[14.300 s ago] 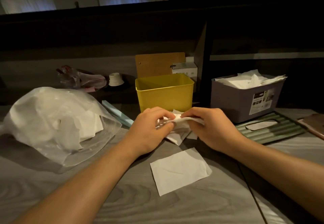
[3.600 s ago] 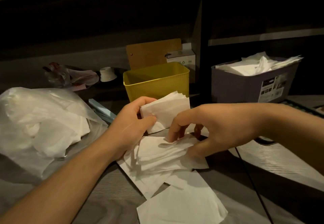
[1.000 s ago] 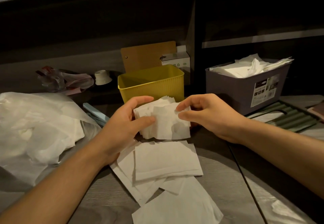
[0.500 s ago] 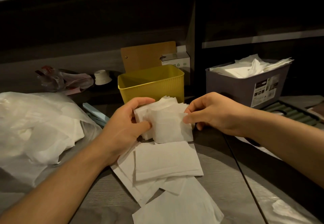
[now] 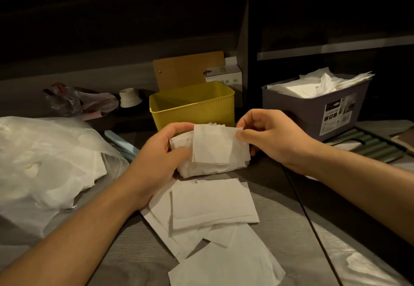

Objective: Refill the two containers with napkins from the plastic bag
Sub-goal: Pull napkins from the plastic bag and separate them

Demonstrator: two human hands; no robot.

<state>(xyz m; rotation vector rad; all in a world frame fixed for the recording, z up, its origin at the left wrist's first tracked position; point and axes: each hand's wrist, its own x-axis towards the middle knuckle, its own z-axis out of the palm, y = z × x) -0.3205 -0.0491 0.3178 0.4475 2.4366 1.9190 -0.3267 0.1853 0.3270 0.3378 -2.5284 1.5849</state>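
i see a white napkin stack [image 5: 215, 149] upright before the empty yellow container [image 5: 192, 106]; the grey container [image 5: 313, 111] is full, the plastic bag [image 5: 44, 162] lies left.

A crinkled clear plastic bag [image 5: 44, 162] lies left; a yellow ribbed plastic tub [image 5: 192, 106] stands behind loose white paper napkins [image 5: 212, 202] on the grey wood-grain table [image 5: 134, 252]; a napkin-filled grey plastic box [image 5: 313, 106] stands right

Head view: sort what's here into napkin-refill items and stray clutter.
For the job:
plastic bag
yellow container
grey container
napkin stack, held by left hand and right hand
loose napkins

Lying about:
wooden board
small white box
crumpled wrapper
white cap
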